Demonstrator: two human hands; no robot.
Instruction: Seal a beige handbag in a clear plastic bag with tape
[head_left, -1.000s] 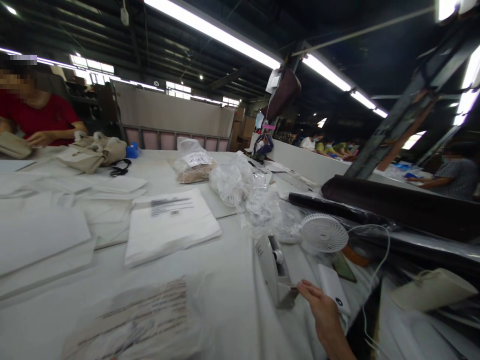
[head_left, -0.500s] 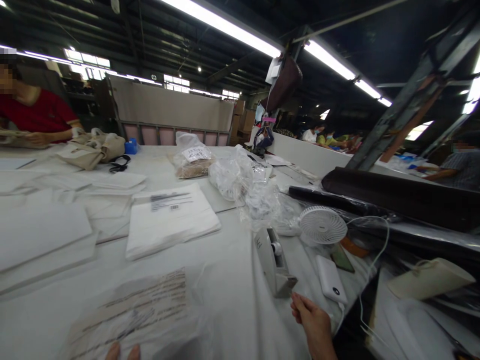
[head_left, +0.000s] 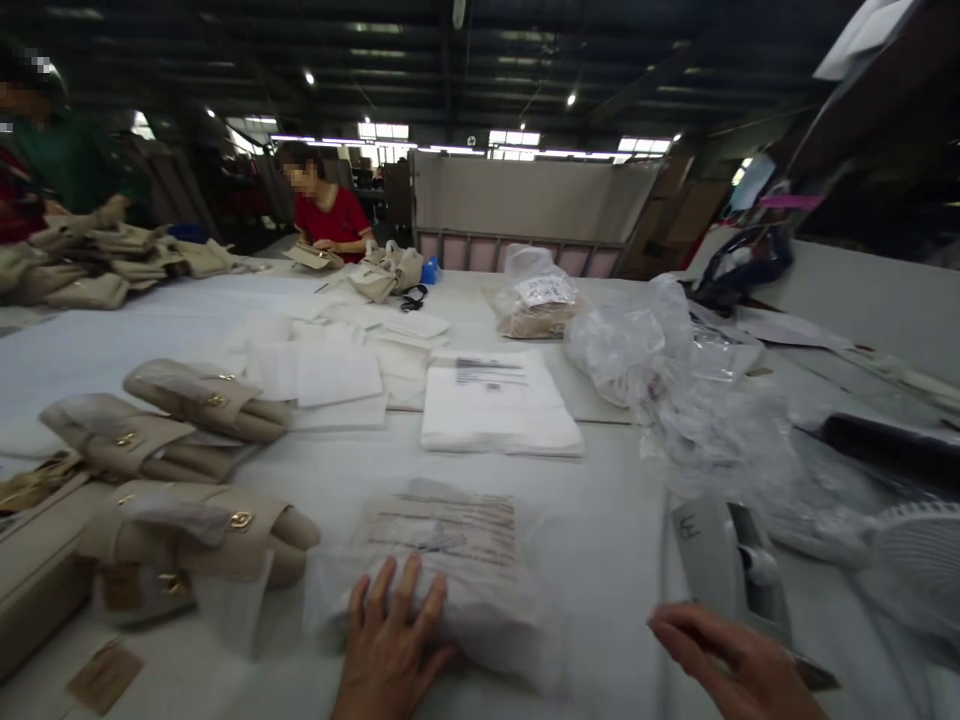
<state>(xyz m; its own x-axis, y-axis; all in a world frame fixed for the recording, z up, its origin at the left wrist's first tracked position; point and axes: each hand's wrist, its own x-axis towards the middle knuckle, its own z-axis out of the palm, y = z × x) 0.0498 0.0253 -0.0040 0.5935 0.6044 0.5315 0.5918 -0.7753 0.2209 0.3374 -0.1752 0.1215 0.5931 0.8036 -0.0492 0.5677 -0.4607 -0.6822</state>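
My left hand (head_left: 394,630) lies with spread fingers on a clear plastic bag (head_left: 465,525) that has printed lines on it and something soft inside. To the right, my right hand (head_left: 724,650) is closed, thumb and fingers pressed together, slightly blurred. Whatever it pinches is too small or too clear to make out. Just behind that hand stands a grey tape dispenser (head_left: 716,560) with a white roll hub. On the left are several beige handbags (head_left: 217,520) with gold clasps and white tissue.
A stack of white printed bags (head_left: 499,410) lies ahead, with loose white sheets (head_left: 337,370) beside it. Crumpled clear plastic (head_left: 675,370) and a white fan (head_left: 922,560) are on the right. A co-worker in red (head_left: 330,215) handles a beige piece across the table.
The view has swung left, bringing the handbags into sight. My right hand has come off the dispenser's cutting end toward the bag. More of my left hand now shows on the bag.
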